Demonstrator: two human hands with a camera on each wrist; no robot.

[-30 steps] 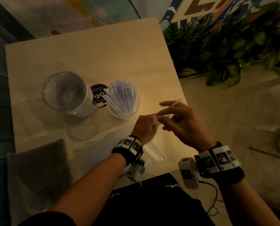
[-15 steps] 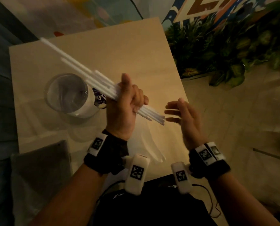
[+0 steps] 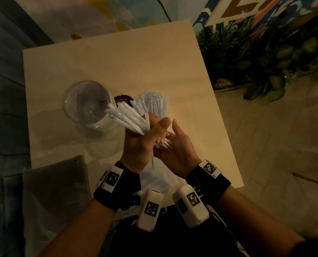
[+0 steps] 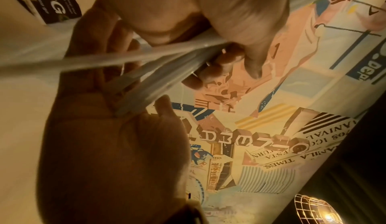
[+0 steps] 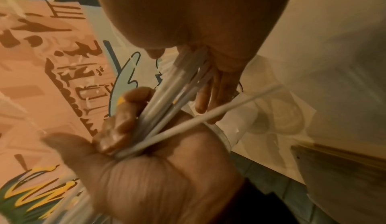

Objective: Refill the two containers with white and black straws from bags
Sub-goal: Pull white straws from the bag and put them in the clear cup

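The left hand (image 3: 139, 143) is gripping a bundle of white straws (image 3: 128, 117), its fingers curled round the middle of the bundle and its thumb pointing up, above the near half of the pale surface (image 3: 117, 58). The far ends of the straws are fanning out up and to the left, reaching over the rim of the empty clear container (image 3: 87, 104), which is standing toward the left edge of the surface. The right hand (image 3: 176, 151) is lying open, palm turned toward the left hand, with the near ends of the bundle pressing against its palm and fingers; in the right wrist view the fingers (image 5: 125, 120) are bending loosely beside the straw ends, and one straw (image 5: 208, 117) is sticking out crosswise from the rest. Just right of the empty container, the second container (image 3: 154, 104) is standing packed with upright white straws, and a dark round label (image 3: 123, 99) is showing between the two. A clear plastic bag (image 3: 158, 180) is lying at the near edge of the surface, under the wrists. A grey cushion (image 3: 56, 182) is sitting beside the near left corner.
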